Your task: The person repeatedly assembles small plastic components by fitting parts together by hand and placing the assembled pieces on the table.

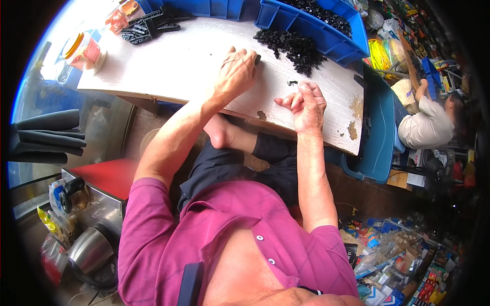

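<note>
My left hand [236,71] rests on the white worn tabletop [184,56], fingers curled, with a small black plastic part at its fingertips beside the heap. A heap of small black plastic parts [293,48] lies just right of that hand. My right hand [306,104] sits near the table's front edge, fingers pinched together; whether it holds a part I cannot tell. One loose black part [292,82] lies on the table just above my right hand.
A blue bin [326,30] with more black parts stands behind the heap. Larger black pieces [148,25] and a clear jar with an orange lid [84,51] lie far left. Another person [429,122] crouches at right. A metal kettle [92,250] sits lower left.
</note>
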`<state>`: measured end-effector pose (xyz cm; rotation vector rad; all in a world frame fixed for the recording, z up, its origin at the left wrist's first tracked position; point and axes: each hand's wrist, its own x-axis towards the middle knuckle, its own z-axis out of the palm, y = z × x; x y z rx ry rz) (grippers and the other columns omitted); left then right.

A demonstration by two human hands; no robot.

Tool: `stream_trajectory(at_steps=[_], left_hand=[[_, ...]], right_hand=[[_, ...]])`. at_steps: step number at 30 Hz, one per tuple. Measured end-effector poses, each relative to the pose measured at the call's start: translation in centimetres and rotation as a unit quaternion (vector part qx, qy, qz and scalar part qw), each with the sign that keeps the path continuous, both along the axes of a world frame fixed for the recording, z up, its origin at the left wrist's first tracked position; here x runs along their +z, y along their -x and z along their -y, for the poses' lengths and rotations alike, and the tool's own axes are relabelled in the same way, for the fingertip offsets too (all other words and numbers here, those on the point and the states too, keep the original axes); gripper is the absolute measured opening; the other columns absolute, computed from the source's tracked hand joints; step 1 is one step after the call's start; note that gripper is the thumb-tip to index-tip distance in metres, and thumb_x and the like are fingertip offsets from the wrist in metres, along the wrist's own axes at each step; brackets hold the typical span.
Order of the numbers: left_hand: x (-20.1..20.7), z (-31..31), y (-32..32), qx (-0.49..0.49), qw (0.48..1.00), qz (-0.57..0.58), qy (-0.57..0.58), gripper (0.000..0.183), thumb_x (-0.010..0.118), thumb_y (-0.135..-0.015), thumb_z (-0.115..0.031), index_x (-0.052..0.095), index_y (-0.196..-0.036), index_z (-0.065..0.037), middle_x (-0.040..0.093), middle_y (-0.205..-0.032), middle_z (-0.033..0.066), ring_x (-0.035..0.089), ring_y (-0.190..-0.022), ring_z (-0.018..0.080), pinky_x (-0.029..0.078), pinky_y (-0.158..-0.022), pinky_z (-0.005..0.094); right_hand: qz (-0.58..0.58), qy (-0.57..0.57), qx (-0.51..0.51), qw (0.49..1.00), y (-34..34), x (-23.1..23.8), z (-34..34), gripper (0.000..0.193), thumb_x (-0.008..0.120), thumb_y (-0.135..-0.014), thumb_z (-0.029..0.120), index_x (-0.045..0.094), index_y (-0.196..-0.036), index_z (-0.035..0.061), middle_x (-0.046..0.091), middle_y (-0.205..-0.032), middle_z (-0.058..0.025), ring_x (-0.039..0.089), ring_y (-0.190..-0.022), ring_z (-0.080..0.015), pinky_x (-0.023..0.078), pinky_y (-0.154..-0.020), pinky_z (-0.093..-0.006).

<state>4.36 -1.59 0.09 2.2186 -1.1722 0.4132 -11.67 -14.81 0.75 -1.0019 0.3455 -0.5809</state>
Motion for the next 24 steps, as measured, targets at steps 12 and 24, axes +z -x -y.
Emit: stream_trajectory(at_steps=[12,24], left_hand=[[0.5,0.8,-0.7,-0.087,0.833,-0.526,0.149,0.046,0.074,-0.073,-0.019,0.051,-0.109,-0.002,0.058,-0.072,0.0061,0.054,-0.059,0.0106,0.045,-0.052,0.0241],[-1.4,-1.9,4.5,-0.06,0.985,-0.15,0.064,0.038,0.069,-0.082,-0.019,0.056,-0.116,-0.008,0.064,-0.098,0.0148,0.062,-0.092,0.0348,0.048,-0.08,0.04]], right_hand=[[-0.003,0.003,0.003,1.0,0.1,-1.1,0.4,0.012,0.064,-0.086,0.013,0.059,-0.096,0.0071,0.05,-0.051,-0.0031,0.058,-0.052,-0.0182,0.059,-0.064,-0.0512],[0.029,-0.013,-0.011,0.999,-0.3,-1.0,-0.3,0.018,0.066,-0.086,0.013,0.06,-0.1,0.0046,0.054,-0.052,-0.0017,0.061,-0.055,-0.0162,0.059,-0.061,-0.0422]])
